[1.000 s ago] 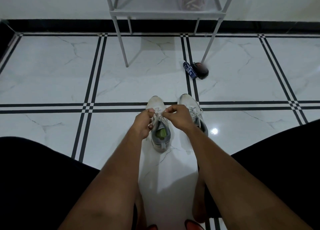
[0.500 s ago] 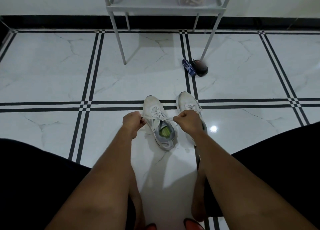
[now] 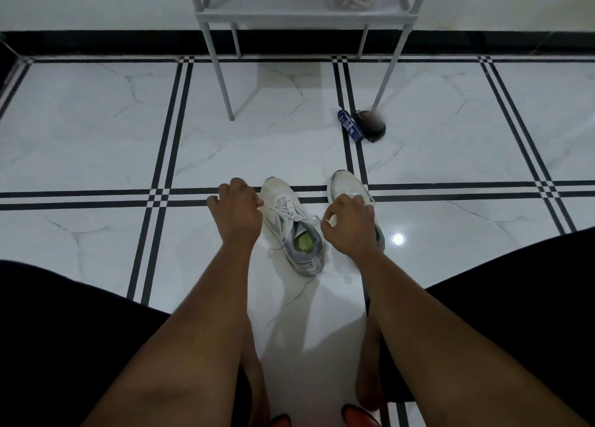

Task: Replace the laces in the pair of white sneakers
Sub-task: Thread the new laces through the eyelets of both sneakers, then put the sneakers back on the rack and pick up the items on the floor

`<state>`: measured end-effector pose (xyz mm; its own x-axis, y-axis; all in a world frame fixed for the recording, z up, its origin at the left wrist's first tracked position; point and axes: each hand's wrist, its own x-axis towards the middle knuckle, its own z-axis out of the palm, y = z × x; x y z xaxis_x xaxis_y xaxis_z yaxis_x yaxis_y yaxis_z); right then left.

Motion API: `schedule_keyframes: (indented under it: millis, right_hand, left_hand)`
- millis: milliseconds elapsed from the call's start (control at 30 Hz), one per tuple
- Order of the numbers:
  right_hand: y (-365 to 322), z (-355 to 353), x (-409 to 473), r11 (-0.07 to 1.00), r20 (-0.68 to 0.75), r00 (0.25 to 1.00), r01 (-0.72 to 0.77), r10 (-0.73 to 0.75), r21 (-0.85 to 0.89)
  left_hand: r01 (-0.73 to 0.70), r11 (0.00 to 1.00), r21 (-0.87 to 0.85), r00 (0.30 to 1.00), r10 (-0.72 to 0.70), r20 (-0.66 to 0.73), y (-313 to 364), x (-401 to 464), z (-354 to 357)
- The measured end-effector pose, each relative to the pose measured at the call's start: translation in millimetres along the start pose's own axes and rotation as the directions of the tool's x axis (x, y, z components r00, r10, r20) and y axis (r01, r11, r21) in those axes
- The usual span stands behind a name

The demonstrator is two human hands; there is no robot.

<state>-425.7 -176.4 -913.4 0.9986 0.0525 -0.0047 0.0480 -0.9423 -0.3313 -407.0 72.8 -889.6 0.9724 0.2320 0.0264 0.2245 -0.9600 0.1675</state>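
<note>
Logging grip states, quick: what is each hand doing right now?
Left hand: fingers curled, apparently gripping a lace end, though that is hidden.
Right hand: pinching the lace of the left sneaker.

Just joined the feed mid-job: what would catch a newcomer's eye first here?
Centre floor: the left hand and right hand each pinch an end of the lace on the left sneaker, pulled apart. The right sneaker sits partly behind the right hand. Beyond, a dark object lies by a rack leg.
</note>
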Motion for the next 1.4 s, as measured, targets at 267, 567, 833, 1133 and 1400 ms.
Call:
schedule_keyframes:
  millis: [267,567,833,1133,1400]
  right_hand:
    - [3.4,12.0,-10.9,0.977,0.069,0.996,-0.045,0.060,-0.208]
    - [3.2,-2.7,-11.0,0.966,-0.141,0.956,-0.250,0.258,0.069]
    - [30.5,8.0,-14.1,0.697,0.337,0.812,-0.583,0.477,0.418]
    - [23.3,13.4,-6.1,0.653,0.428,0.802,-0.591,0.416,0.473]
    - [20.5,21.8,-22.3,0.571,0.481,0.756,-0.653,0.445,0.498]
  left_hand:
    - [0.215,0.971,0.103,0.977,-0.215,-0.014,-7.2,-18.8,18.4]
    - [0.620,0.588,-0.520,0.705,-0.127,0.697,25.3,-54.9,58.2]
    - [0.498,0.654,-0.569,0.745,0.012,0.667,38.3,-54.5,67.1]
    - [0.656,0.518,-0.549,0.704,-0.160,0.691,36.7,-48.6,81.6]
    - [0.761,0.343,-0.551,0.627,-0.169,0.760,47.1,-43.8,84.5]
